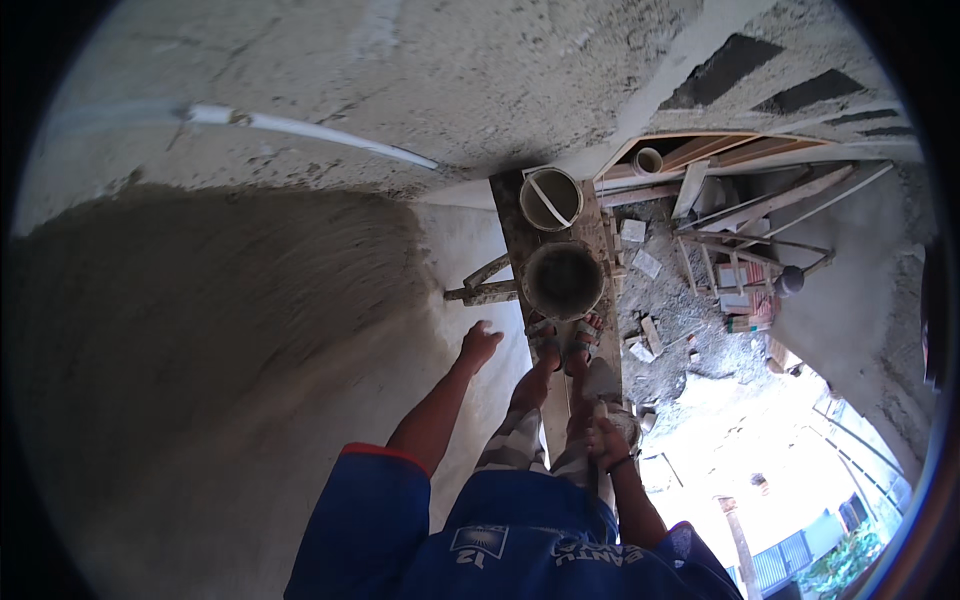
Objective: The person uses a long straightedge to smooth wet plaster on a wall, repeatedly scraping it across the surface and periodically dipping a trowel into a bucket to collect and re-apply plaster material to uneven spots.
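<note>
My left hand point(482, 344) hangs in the air beside the plastered wall point(250, 300), its fingers loosely bent and nothing visible in them. Down by my right thigh, my right hand point(606, 442) is closed round the pale handle of a hand tool point(625, 424) with a greyish, mortar-coloured body. The tool looks like a trowel, but its exact shape is partly hidden. Just ahead of my sandalled feet stands a round bucket point(563, 282) with grey material inside. Beyond it is a second bucket point(551, 198) with a pale stick across its mouth.
I stand on a narrow wooden plank point(512, 215) high above the ground. A wooden brace point(485, 290) sticks out left of it. A white pipe point(310, 130) runs along the wall ahead. Below right lie rubble, a wooden trestle point(740, 250) and loose blocks point(646, 264).
</note>
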`<state>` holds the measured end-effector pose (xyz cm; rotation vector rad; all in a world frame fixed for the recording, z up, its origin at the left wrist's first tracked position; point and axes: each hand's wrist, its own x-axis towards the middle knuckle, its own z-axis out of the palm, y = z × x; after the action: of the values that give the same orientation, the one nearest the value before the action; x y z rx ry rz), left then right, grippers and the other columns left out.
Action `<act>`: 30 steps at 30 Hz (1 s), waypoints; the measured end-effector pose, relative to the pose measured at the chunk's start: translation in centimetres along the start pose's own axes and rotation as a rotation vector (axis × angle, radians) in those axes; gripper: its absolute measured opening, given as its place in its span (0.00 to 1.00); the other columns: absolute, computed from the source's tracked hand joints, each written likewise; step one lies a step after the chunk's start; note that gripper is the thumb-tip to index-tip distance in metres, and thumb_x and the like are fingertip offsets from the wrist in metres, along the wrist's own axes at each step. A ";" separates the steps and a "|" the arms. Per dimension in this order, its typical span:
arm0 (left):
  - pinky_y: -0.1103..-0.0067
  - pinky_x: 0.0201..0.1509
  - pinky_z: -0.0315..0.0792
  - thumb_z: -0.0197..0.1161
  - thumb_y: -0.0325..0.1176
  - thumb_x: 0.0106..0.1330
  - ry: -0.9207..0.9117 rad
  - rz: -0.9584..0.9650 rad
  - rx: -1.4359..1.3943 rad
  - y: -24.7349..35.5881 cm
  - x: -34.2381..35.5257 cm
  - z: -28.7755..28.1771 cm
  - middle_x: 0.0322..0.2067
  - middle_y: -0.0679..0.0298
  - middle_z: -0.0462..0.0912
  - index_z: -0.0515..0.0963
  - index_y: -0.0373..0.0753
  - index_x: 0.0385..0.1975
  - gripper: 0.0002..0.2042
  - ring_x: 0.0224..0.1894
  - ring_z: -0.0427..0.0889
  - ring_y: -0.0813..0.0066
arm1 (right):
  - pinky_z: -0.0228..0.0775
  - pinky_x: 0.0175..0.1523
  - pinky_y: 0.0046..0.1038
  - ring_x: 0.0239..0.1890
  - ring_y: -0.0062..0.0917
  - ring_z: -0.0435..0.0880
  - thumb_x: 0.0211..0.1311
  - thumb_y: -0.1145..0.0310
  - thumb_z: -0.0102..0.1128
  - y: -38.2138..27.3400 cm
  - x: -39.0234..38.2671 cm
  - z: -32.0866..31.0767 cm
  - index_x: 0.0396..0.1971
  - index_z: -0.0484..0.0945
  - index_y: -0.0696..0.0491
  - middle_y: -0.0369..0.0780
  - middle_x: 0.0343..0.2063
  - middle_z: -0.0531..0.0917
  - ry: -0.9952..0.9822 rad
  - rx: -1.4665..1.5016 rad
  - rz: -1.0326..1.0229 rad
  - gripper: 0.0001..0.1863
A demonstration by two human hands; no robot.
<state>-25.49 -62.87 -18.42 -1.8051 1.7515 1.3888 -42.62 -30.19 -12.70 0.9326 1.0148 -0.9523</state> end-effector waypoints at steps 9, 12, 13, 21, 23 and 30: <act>0.72 0.53 0.62 0.61 0.38 0.53 -0.070 0.015 -0.289 10.7 19.3 9.1 0.51 0.48 0.66 0.56 0.30 0.56 0.33 0.53 0.67 0.62 | 0.66 0.25 0.23 0.20 0.19 0.70 0.61 0.54 0.44 2.0 3.0 0.7 0.40 0.68 0.49 0.34 0.22 0.70 -0.202 0.261 0.029 0.16; 0.69 0.57 0.57 0.62 0.38 0.52 0.098 0.048 -0.410 13.6 23.5 11.7 0.55 0.49 0.60 0.53 0.31 0.57 0.35 0.57 0.62 0.63 | 0.65 0.25 0.23 0.20 0.20 0.70 0.61 0.55 0.44 3.5 3.6 -0.2 0.39 0.68 0.51 0.35 0.21 0.70 -0.210 0.290 -0.025 0.15; 0.68 0.58 0.54 0.62 0.38 0.53 0.153 0.011 -0.550 14.6 24.6 12.2 0.57 0.51 0.58 0.51 0.32 0.58 0.36 0.58 0.59 0.62 | 0.65 0.25 0.23 0.20 0.20 0.70 0.61 0.55 0.44 3.7 3.8 -0.3 0.39 0.68 0.51 0.35 0.21 0.70 -0.208 0.285 -0.016 0.15; 0.69 0.41 0.67 0.58 0.33 0.58 -0.017 0.115 -1.372 20.2 29.8 11.6 0.20 0.67 0.66 0.67 0.40 0.26 0.07 0.23 0.68 0.73 | 0.67 0.25 0.26 0.22 0.24 0.72 0.62 0.55 0.43 6.1 4.7 -1.9 0.40 0.69 0.49 0.35 0.25 0.74 -0.195 0.351 -0.039 0.15; 0.69 0.40 0.67 0.58 0.33 0.58 -0.008 0.127 -1.349 20.2 30.2 10.6 0.19 0.68 0.65 0.67 0.41 0.25 0.07 0.23 0.67 0.74 | 0.68 0.24 0.26 0.23 0.25 0.73 0.61 0.55 0.43 5.5 3.9 -1.4 0.40 0.69 0.49 0.35 0.25 0.74 -0.127 0.309 -0.100 0.15; 0.77 0.31 0.63 0.56 0.36 0.58 -0.030 0.272 -1.081 25.9 22.0 8.7 0.18 0.71 0.63 0.66 0.42 0.20 0.09 0.23 0.66 0.78 | 0.72 0.25 0.26 0.23 0.24 0.75 0.59 0.66 0.48 5.7 4.0 -5.7 0.40 0.69 0.52 0.37 0.23 0.74 -0.190 0.374 -0.078 0.10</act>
<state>-56.29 -76.20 -28.83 -1.9431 1.3112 2.8178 -37.74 -23.87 -16.91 1.0907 0.7287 -1.2993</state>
